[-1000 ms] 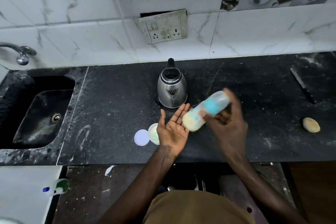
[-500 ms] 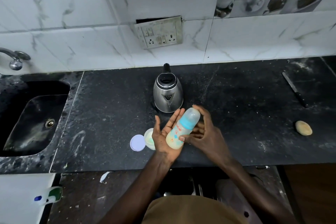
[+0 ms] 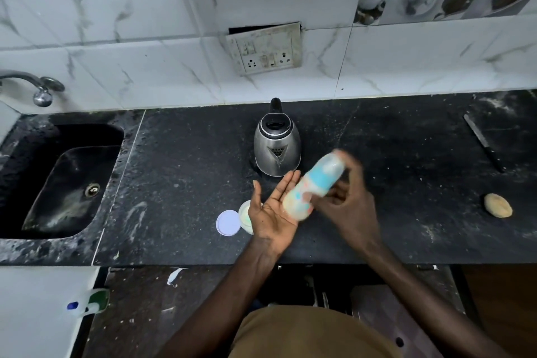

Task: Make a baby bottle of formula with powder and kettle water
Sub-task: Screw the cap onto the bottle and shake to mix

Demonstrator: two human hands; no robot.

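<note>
Clearly the task is in its late stage. The baby bottle (image 3: 318,179) already wears its blue collar and clear cap, and the lower part of its body looks pale and creamy, so I judge that powder and water are both inside and only the mixing is under way.

The right hand (image 3: 348,203) has its grip clamped round the middle of the bottle, fingers curled about it. It holds the bottle in the air above the counter (image 3: 189,171), tilted, with the cap end up toward the kettle (image 3: 277,148) and the base down toward the left hand (image 3: 273,212). The left hand has its grip apart: palm turned up and inward, fingers straight, holding nothing. The bottle is smeared by motion, so I cannot tell whether its base is touching the left palm or only just beside it. It reads as shaking or tapping to break up the powder.

The kettle stands upright on the counter just behind the hands, apart from them. The powder tub (image 3: 245,212) sits uncovered on the counter, partly hidden behind the left hand, with its round lid (image 3: 228,222) lying flat just beside it.

Scooping, pouring and capping appear done. What seems left is to finish mixing until no lumps show, stand the bottle down, and probably put the lid back on the tub. The main risk now is a loose collar leaking while the bottle is tilted.
</note>
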